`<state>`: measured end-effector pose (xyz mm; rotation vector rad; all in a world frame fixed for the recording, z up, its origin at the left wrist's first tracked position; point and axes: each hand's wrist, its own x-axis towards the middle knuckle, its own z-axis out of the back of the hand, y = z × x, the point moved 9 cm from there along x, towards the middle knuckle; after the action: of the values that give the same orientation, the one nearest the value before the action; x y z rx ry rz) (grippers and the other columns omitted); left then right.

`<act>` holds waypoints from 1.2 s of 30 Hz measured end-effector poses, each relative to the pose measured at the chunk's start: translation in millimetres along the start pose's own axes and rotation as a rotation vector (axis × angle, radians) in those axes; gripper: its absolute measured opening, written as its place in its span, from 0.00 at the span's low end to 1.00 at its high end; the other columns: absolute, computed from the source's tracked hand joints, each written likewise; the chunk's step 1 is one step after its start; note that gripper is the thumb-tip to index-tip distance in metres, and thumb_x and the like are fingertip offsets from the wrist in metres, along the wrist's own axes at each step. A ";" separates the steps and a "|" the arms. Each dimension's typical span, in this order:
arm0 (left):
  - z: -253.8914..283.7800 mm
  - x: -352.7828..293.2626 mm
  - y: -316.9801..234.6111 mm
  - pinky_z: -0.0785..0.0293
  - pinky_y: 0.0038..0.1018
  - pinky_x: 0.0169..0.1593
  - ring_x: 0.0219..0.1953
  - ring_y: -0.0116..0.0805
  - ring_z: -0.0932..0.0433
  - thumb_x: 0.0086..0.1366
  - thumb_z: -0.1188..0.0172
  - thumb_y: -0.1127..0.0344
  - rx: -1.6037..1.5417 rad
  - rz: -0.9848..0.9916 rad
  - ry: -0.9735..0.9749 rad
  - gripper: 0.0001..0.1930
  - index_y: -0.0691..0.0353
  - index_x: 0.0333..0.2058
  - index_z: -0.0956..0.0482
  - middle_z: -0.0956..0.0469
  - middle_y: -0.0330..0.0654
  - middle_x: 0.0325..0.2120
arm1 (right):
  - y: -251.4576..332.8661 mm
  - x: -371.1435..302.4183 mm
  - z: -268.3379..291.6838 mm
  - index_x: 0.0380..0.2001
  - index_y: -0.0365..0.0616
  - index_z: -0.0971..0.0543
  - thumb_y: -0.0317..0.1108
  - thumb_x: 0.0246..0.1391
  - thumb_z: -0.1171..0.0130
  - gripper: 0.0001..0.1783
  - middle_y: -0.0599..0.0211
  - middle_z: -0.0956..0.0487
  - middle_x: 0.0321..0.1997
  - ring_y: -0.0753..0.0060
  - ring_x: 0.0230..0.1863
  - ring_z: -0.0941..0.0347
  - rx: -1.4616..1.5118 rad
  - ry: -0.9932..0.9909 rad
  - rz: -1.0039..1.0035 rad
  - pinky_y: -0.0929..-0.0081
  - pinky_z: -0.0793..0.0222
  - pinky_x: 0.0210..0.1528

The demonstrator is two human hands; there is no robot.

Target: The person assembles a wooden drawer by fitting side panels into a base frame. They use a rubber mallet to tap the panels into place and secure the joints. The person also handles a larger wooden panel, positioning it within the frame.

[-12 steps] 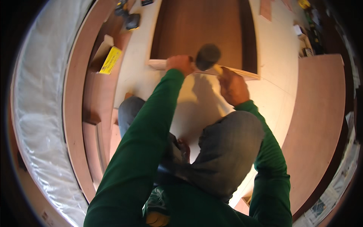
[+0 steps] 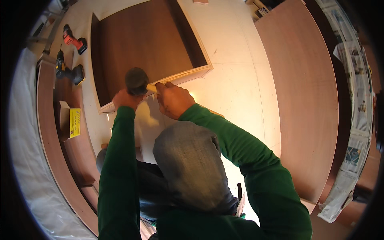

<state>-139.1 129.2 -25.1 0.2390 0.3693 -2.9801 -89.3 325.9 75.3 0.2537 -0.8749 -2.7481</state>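
My right hand [image 2: 175,100] is wrapped around the pale wooden handle of a mallet with a dark, round head [image 2: 137,80]. The mallet head is right by my left hand [image 2: 125,101] and covers part of its fingers from view. That left hand is closed at the near edge of a shallow wooden box [image 2: 192,75], close to its near left corner. Whatever its fingers grip, if anything, is hidden. The box lies open side up, with raised sides around a reddish-brown panel.
To the left are a red cordless drill [image 2: 74,40], a black-and-yellow one [image 2: 69,72], and an open yellow-and-white carton [image 2: 74,123] on long boards. A large wooden panel [image 2: 298,92] lies at the right, beside a paper-covered strip [image 2: 356,116]. My bent knee [image 2: 184,148] is below my hands.
The view has swung to the right, so the box and both hands sit further left in it. The mallet head has come closer to my left hand and overlaps it.
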 end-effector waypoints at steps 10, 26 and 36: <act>13.0 -10.3 -12.4 0.18 0.42 0.43 0.39 0.48 0.14 0.43 0.22 0.40 0.090 -0.039 0.002 0.29 0.53 0.38 0.14 0.14 0.45 0.34 | -3.3 -4.6 0.0 0.47 0.39 0.26 0.35 0.60 0.42 0.15 0.45 0.21 0.35 0.40 0.35 0.20 -0.007 -0.029 -0.033 0.47 0.23 0.39; 16.6 -6.0 -18.4 0.19 0.44 0.44 0.41 0.48 0.15 0.45 0.24 0.39 0.218 -0.019 0.012 0.29 0.52 0.41 0.14 0.14 0.47 0.35 | -23.2 -4.0 3.7 0.50 0.40 0.26 0.35 0.59 0.42 0.17 0.47 0.20 0.40 0.41 0.38 0.19 0.042 -0.019 -0.041 0.48 0.23 0.42; 16.2 -9.7 -25.7 0.19 0.46 0.43 0.40 0.53 0.15 0.45 0.25 0.37 0.254 -0.113 0.005 0.31 0.58 0.37 0.14 0.15 0.51 0.34 | -24.0 -9.3 10.0 0.57 0.36 0.30 0.33 0.50 0.37 0.30 0.44 0.21 0.44 0.43 0.41 0.19 0.048 0.036 -0.014 0.53 0.21 0.44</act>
<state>-135.7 150.9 -1.9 0.2577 0.0025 -3.1349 -87.1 352.9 70.1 0.3187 -0.9333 -2.7293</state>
